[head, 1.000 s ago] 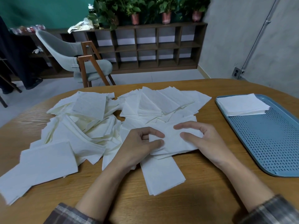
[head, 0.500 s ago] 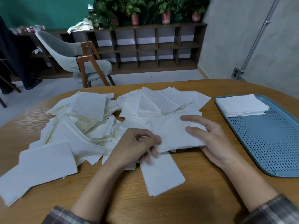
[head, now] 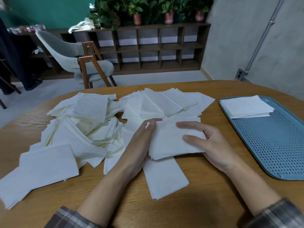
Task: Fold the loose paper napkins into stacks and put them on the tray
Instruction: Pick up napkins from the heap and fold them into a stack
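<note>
Both hands are flanking the napkin stack (head: pixel 169 140), left hand (head: pixel 139 145) flat-fingered, right hand (head: pixel 213 145) gripping (tray (head: pixel 271 145) lying at table's (head: pixel 205 203) right edge).

Table (head: pixel 205 191) looks like wood or wood-look laminate: warm brown, visible grain, smooth with a low satin sheen. The loose napkins (head: pixel 85 129) spread over it are thin matt paper, off-white, soft and a bit crinkly, faintly embossed. The held stack (head: pixel 172 139) mid-table is the same paper. The tray (head: pixel 271 145) at the table's right edge reads as blue plastic, smooth-rimmed with a slotted floor and a slight shine. The tray stack (head: pixel 246 107) is whiter, crisper paper. Behind the table the chair (head: pixel 54 45) has a matt grey-green cloth shell and varnished wooden legs (head: pixel 82 71), plus a dark wood shelf (head: pixel 148 46). The wall (head: pixel 238 38) is rough and matt, with a metal pipe (head: pixel 269 23). Plaid woven cloth sleeve (head: pixel 69 218) at the table's near edge.
</note>
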